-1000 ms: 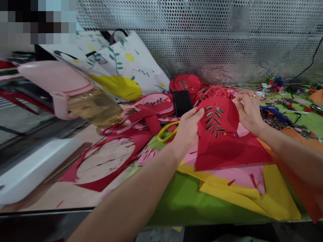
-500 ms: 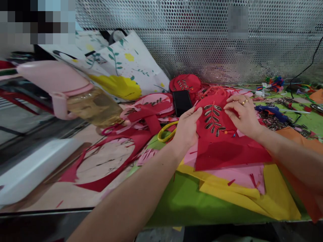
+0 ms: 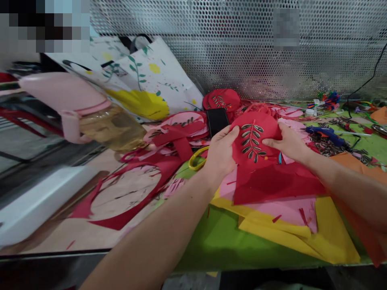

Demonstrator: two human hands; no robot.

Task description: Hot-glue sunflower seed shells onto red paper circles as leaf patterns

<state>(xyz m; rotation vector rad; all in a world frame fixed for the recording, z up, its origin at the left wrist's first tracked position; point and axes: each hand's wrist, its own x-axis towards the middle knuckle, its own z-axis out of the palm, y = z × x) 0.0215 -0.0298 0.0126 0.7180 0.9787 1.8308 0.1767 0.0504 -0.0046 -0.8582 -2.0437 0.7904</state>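
Observation:
A round red disc [image 3: 237,151] bears a leaf-like pattern of dark, pale-edged seeds [image 3: 251,141]. My left hand [image 3: 222,151] pinches the disc's left edge, thumb on top. At the opposite edge, my right hand [image 3: 287,141] grips the disc, its thumb lying on the face and its other fingers partly hidden behind. Below the disc is a sheet of red material [image 3: 275,183], on top of pink [image 3: 290,209] and yellow sheets [image 3: 335,229]. Small orange and blue bits show by the disc's lower right edge.
A black phone [image 3: 217,121], yellow scissors handle [image 3: 196,160] and red offcuts [image 3: 167,167] lie left of my hands. Farther left stands a pink-lidded bottle [image 3: 111,127] before a floral bag [image 3: 151,76]. A blue glue gun [image 3: 326,135] and scattered seeds [image 3: 325,148] lie right.
My right hand has come down from above the disc onto its right edge. The disc has shifted slightly left and turned a little, and my left hand has moved slightly with it.

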